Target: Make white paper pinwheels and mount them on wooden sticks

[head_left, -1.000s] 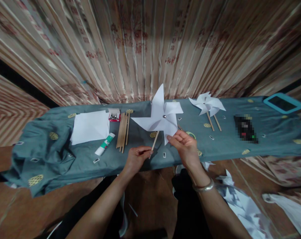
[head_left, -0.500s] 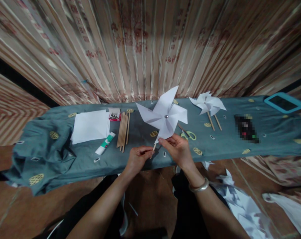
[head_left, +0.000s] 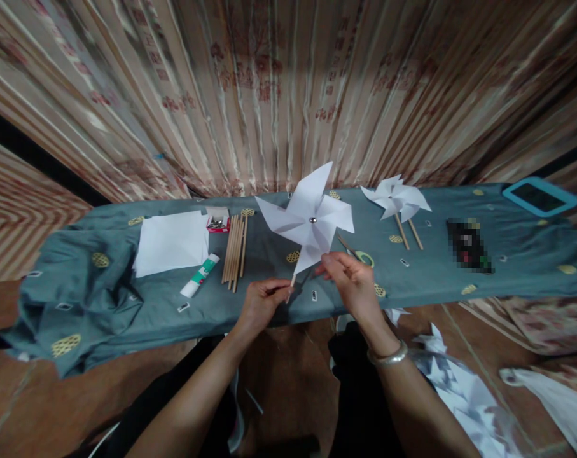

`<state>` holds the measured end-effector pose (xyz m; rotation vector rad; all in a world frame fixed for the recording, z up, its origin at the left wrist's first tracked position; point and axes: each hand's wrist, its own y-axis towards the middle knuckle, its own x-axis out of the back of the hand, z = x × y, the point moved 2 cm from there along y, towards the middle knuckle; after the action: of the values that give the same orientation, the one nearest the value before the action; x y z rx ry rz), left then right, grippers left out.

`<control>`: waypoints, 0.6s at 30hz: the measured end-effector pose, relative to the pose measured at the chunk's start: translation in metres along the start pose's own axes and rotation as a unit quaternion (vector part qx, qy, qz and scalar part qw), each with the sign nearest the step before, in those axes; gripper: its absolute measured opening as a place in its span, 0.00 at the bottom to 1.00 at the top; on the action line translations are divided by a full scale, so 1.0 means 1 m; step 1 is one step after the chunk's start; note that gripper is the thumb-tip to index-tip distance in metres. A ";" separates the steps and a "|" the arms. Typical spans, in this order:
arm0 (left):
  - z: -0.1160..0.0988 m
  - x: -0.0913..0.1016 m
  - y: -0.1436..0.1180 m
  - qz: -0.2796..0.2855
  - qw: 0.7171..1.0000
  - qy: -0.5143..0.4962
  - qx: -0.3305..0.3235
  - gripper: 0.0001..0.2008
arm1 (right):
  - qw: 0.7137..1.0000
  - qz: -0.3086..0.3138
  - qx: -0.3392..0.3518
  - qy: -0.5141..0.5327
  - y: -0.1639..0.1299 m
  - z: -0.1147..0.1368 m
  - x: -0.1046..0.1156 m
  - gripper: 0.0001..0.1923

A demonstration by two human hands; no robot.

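Observation:
A white paper pinwheel with a silver pin at its centre stands tilted above the table on a thin wooden stick. My left hand pinches the lower part of that stick between thumb and fingers. Just right of the lowest blade is my right hand, its fingers bent and apart, holding nothing that I can see. Behind the right hand lie scissors with yellow-green handles, partly hidden.
Left on the cloth-covered table are white paper sheets, a glue stick, a red box of pins and wooden sticks. To the right lie pinwheels, a blurred dark object and a blue-framed tablet. Folded paper pieces lie below.
My right hand has let go of the pinwheel's lower blade and moved slightly right. The pinwheel has shifted a little left, with my left hand still on its stick.

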<state>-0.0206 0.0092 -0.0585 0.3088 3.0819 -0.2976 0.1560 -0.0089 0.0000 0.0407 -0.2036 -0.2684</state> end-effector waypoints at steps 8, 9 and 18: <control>0.003 0.002 -0.001 0.004 1.000 0.006 0.004 0.08 | 0.985 -0.169 0.030 0.019 0.018 -0.003 0.043 0.15; 0.003 0.003 -0.001 0.003 1.000 0.009 0.003 0.09 | 0.984 -0.176 0.032 0.017 0.019 -0.005 0.046 0.15; 0.005 0.001 -0.001 0.012 1.000 0.027 -0.005 0.09 | 0.990 -0.137 0.015 0.032 0.018 -0.013 0.038 0.15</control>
<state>-0.0214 0.0077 -0.0631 0.3605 3.1288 -0.2784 0.1989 -0.0014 -0.0038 0.1080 -0.1384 -0.5368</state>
